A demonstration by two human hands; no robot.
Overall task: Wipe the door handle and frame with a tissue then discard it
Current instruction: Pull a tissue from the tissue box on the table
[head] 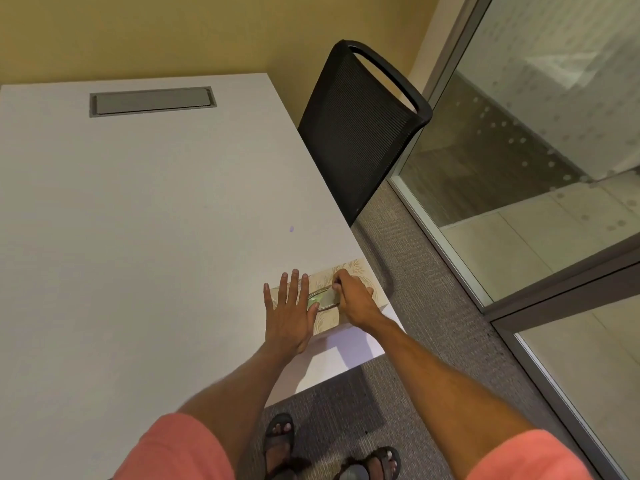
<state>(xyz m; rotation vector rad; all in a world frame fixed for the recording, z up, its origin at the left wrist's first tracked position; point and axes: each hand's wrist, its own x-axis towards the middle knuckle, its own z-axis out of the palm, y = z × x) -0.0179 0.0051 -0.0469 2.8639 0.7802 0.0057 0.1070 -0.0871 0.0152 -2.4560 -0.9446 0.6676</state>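
Observation:
A beige tissue box (356, 268) with a leaf pattern sits at the near right corner of the white table (138, 237). My left hand (289, 310) lies flat on the box's left side, fingers spread, holding nothing. My right hand (353, 294) is over the box's slot (320, 298), fingers pinched together at the opening. Whether a tissue is between them cannot be made out. No door handle is in view.
A black mesh chair (360, 123) stands tucked at the table's right edge. A glass wall with metal frame (446, 258) runs along the right, over grey carpet (426, 323). A grey cable hatch (152, 101) sits in the table's far end.

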